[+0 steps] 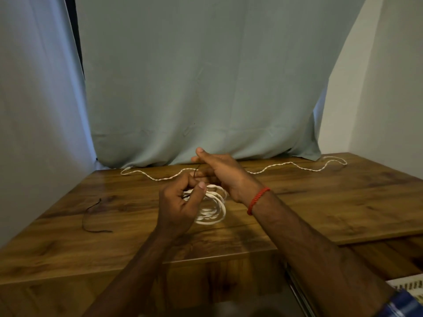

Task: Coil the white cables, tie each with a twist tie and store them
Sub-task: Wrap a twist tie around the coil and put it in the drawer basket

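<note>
Both hands, left and right, pinching dark twist tie over coiled white cable

Most likely a room in a home, set up as a makeshift recording corner. Wood-grain laminate surface in warm brown, made of overlapping panels with a lower step at the front. Pale blue-grey cloth hung loosely as a backdrop, creased and draped down onto the far edge. Plain white wall to the right, another pale sheet to the left. Dim, warm indoor light. No machinery, shelving or shop fittings in view.
</note>
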Demonstrator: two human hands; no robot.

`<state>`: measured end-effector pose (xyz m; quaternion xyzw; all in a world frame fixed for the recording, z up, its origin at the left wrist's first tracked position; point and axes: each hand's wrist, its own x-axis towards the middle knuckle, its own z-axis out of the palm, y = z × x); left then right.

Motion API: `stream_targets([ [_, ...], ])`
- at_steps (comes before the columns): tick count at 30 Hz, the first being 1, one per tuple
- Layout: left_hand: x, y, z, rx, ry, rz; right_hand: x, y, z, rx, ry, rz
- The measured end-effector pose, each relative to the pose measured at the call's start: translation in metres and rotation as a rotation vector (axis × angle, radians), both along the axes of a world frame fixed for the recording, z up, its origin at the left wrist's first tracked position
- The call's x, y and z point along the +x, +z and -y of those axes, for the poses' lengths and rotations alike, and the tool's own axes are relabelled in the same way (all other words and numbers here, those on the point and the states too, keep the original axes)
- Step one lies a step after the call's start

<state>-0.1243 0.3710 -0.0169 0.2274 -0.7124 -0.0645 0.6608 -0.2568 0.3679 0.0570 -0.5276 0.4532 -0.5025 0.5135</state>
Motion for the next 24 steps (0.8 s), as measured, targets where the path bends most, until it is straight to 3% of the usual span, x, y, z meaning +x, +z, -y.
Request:
stream_targets([
  [4,0.003,0.002,0.005,0.115,-0.006,-0.119,-0.014,-0.009,-0.004,-0.338,-0.17,-0.388],
  [8,0.003,0.004,0.016,0.275,0.011,-0.334,-0.019,-0.001,-0.04,-0.736,-0.394,-0.421],
  [9,0.003,0.005,0.019,0.31,0.023,-0.377,-0.016,0.0,-0.052,-0.748,-0.404,-0.437],
  [13,-0.003,0.009,0.026,0.437,0.013,-0.534,0.001,-0.02,-0.065,-0.438,-0.162,-0.671],
  [15,-0.005,0.011,0.028,0.507,-0.035,-0.6,0.007,-0.031,-0.055,-0.383,-0.125,-0.72],
  [20,-0.007,0.01,0.027,0.597,-0.152,-0.596,0.015,-0.045,-0.037,-0.384,-0.174,-0.879],
  [24,-0.001,0.007,0.025,0.605,-0.203,-0.561,0.02,-0.054,-0.026,-0.438,-0.273,-0.889],
])
